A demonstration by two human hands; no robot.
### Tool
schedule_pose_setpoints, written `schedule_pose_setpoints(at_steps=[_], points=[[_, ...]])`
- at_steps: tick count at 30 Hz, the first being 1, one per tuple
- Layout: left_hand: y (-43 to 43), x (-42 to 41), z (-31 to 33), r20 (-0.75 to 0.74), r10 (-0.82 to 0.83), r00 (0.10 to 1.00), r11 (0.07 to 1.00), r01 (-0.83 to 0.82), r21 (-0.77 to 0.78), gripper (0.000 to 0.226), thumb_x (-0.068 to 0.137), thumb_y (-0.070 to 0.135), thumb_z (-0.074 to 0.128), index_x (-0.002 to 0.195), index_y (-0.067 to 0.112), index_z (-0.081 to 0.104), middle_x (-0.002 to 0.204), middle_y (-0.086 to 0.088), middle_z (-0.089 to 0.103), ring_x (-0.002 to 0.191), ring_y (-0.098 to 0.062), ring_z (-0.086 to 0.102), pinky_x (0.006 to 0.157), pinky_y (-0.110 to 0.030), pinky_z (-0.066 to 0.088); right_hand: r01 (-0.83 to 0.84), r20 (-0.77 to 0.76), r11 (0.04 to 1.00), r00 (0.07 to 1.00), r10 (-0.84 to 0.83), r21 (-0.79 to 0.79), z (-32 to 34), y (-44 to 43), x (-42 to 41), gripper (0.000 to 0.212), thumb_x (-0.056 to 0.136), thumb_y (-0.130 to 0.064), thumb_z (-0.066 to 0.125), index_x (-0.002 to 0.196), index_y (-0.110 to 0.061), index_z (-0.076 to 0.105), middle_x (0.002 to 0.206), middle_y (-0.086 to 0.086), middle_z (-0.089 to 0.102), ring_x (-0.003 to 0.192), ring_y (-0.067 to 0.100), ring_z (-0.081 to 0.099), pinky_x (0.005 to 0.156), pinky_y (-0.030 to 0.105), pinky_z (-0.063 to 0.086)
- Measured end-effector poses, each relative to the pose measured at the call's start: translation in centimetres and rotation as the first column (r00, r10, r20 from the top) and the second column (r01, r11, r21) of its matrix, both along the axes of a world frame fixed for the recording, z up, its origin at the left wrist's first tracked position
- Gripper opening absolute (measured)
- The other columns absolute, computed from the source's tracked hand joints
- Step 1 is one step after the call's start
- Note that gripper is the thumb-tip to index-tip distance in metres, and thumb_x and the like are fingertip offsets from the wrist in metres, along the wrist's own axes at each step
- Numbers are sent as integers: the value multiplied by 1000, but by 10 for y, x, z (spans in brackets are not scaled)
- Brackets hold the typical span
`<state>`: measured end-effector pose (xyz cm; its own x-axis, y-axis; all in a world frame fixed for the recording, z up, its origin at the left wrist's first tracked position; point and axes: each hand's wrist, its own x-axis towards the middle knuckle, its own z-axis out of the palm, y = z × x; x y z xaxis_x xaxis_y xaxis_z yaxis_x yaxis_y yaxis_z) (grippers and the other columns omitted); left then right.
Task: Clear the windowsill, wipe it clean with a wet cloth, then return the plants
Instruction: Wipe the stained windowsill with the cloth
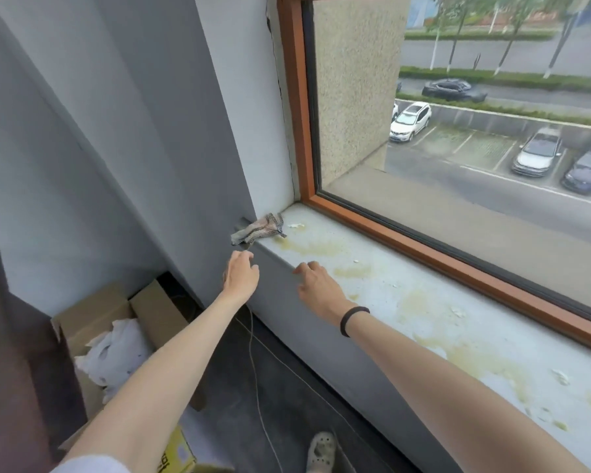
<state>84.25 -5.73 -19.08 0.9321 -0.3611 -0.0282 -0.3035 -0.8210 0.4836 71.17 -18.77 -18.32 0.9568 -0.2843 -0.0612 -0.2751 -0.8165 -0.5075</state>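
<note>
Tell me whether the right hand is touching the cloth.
Apart. The head view shows a stretch of stained sill lying bare between the right hand and the cloth in the corner.

There lay the windowsill (406,288), a pale ledge running along the foot of the window, blotched with yellowish stains (307,248) and dotted with white flecks (457,312). At its far left end sat the cloth (258,230), crumpled, beige with a dark zigzag trim, spilling over the front corner.

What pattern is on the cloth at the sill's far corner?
The cloth is pale pinkish beige with a dark zigzag-patterned edge, seen in the head view.
</note>
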Motion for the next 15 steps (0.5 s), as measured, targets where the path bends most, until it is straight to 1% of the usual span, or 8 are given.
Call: schedule_pose_setpoints(at_steps=[3,7,10,11,13,15], points=[[-14,43,-1,32,-56,998,997,54,53,38,94,10,44,132,6,46,142,-11,40,130,-28,38,106,-42,34,42,-4,999,999,-42,25,-2,-7,34,38,93,-8,39,131,-9,44,130,12,43,116,31,45,89,38,44],[-25,89,-11,72,-116,991,987,107,124,46,93,6,44,138,16,41,141,-9,39,129,-30,36,105,-44,30,96,5,994,995,-97,47,-3,-15,66,39,94,-9,39,133,-9,43,132,11,42,116,29,47,83,33,41],[-30,114,-21,120,-137,983,968,108,225,37,94,17,50,130,10,44,139,-13,40,126,-32,38,106,-47,29,107,10,994,994,-107,-5,-8,-19,76,38,94,-7,39,132,-8,44,129,12,45,113,30,48,81,36,44],[-31,120,-24,127,-151,980,960,115,255,37,94,21,52,128,10,45,137,-14,42,125,-33,39,106,-47,30,107,9,994,994,-106,-33,-10,-21,78,39,94,-6,39,132,-8,44,129,12,45,113,31,48,81,37,45],[-34,125,-29,109,-182,977,956,149,254,39,94,20,53,130,10,43,132,-16,45,122,-34,41,103,-45,31,123,-8,991,992,-124,-49,-14,-25,81,39,94,-5,37,132,-9,44,130,11,45,113,31,48,81,38,46],[-36,125,-33,138,-203,970,960,169,224,40,93,11,52,132,11,42,125,-16,47,117,-34,42,97,-43,35,137,-4,990,991,-137,-44,-17,-28,84,39,94,-5,37,132,-9,44,131,11,45,115,30,47,82,38,46]])
